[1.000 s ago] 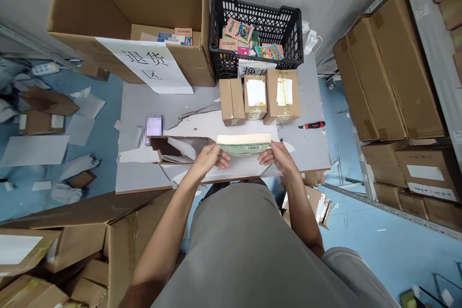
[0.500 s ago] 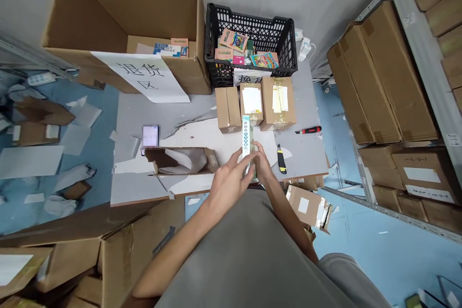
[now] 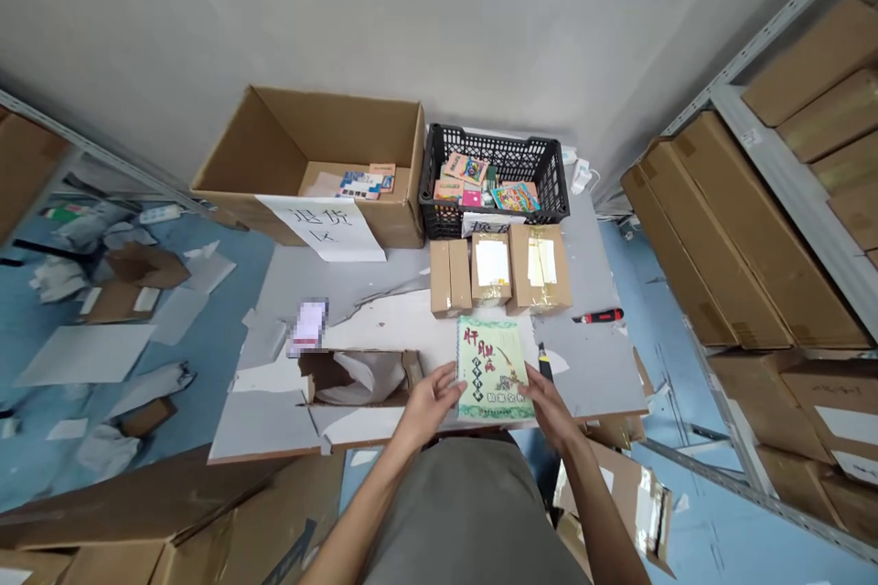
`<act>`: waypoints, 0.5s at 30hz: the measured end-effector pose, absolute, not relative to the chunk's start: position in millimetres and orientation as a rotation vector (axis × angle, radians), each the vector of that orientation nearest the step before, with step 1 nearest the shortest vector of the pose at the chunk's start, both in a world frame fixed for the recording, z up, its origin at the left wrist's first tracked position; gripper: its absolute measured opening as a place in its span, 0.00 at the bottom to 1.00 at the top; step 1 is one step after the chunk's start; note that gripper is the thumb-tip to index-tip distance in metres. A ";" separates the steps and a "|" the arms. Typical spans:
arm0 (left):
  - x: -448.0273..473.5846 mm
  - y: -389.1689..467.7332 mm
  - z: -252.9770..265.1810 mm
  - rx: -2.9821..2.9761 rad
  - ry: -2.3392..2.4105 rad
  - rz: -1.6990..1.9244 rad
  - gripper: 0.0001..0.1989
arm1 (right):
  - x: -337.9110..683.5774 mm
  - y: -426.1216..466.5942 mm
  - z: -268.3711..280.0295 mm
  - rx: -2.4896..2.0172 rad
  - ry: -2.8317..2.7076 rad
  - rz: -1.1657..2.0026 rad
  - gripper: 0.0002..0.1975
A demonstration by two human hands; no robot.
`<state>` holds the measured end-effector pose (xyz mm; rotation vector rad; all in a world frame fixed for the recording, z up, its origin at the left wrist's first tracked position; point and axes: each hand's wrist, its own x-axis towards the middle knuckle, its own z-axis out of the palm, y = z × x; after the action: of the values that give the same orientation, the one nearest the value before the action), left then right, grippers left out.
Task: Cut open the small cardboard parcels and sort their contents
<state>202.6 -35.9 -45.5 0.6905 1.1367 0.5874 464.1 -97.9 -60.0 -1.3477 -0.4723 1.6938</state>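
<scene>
A pale green book [image 3: 495, 370] with red and black characters is held cover up over the table's front edge. My left hand [image 3: 432, 398] grips its left side, thumb on the cover. At its right side, my right hand [image 3: 551, 404] has its fingers closed on the edge. Just left of my left hand lies an opened cardboard box [image 3: 363, 379] with white paper inside. A yellow and black box cutter [image 3: 545, 361] rests by the book's right edge, partly hidden. Behind the book stand several taped cartons [image 3: 451, 277].
At the back are a large open carton [image 3: 226, 206] with a paper sign and a black plastic crate [image 3: 494, 149] of books. A phone [image 3: 309, 326] lies left; a red box cutter [image 3: 600, 316] lies right. Metal shelving [image 3: 747, 128] flanks the right side.
The book has turned from spine up to front cover up. My hands have moved apart to its two sides. The camera view has tilted upward.
</scene>
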 end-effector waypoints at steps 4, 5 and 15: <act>204.1 -17.7 -20.9 0.781 1.148 0.537 0.53 | 473.6 -64.3 -41.2 -1.328 -0.611 1.706 0.34; 204.4 -4.8 -11.6 0.826 1.122 0.539 0.54 | 475.7 -47.9 -33.9 -1.326 -0.646 1.676 0.35; 228.3 207.6 78.1 1.373 1.052 1.085 0.38 | 475.0 200.0 46.5 -1.201 -0.958 1.191 0.38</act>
<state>228.3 207.6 78.1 1.3730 1.0520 1.0855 475.0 200.0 46.5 -1.2009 -0.9584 1.1915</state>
